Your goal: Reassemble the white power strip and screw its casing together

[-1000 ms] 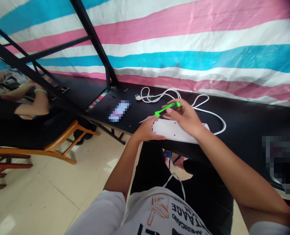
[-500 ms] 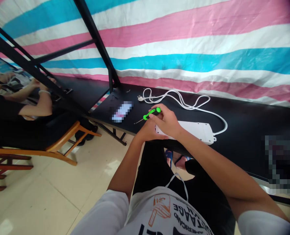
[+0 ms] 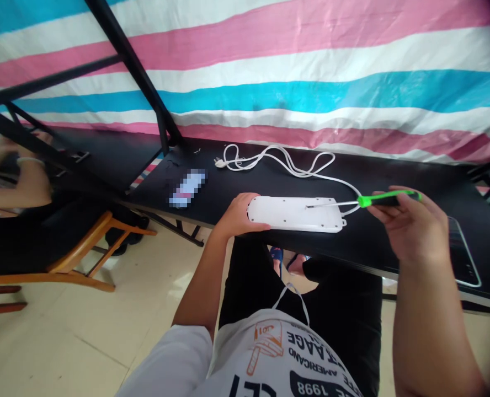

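1. Power strip (image 3: 298, 214): white, lying back-side up along the near edge of the black table (image 3: 394, 242), about 12 o'clock from the seated body; small screw recesses visible at the corners.
2. Left hand (image 3: 239, 216): palm and fingers pressed over the strip's 9 o'clock end, pinning it flat; closed over the casing edge rather than lifting it.
3. Right hand (image 3: 413, 226): out at 2 o'clock, fingers wrapped firmly round the green handle of the screwdriver (image 3: 365, 200); shaft slanting back toward 9 o'clock, tip over the strip's right half, contact with a screw too small to confirm.
4. White cord (image 3: 286, 162): leaving the strip's 3 o'clock end, looping loose toward 11 o'clock, plug (image 3: 219, 162) at the far end, unplugged.
5. Handling note, as judgement: best done with the tip seated square in the recess before turning, shaft brought closer to upright, steady downward pressure kept, left hand holding the casing against twist; slanted entry risks slipping out and chewing the screw head.
6. Nearby: blurred flat item (image 3: 186, 188) at 10 o'clock; dark phone (image 3: 464, 259) at 3 o'clock; another person's arm (image 3: 25, 182) far left, beside a wooden chair (image 3: 75, 259).
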